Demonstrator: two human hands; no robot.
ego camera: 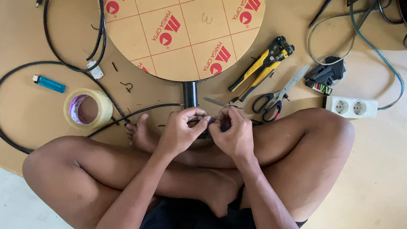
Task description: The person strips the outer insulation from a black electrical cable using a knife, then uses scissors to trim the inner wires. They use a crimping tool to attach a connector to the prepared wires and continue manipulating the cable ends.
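Both hands, left hand (181, 127) and right hand (234, 134), grip pinching black cable (150, 109) end; end hidden by fingers.

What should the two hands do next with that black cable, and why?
Probably keep pinching and work the cable end: both the left hand and right hand grip the black cable together over the crossed legs, while the scissors and yellow stripping pliers lie unused nearby.

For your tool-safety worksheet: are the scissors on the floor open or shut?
Open: the scissors lie with blades slightly parted and handles spread.
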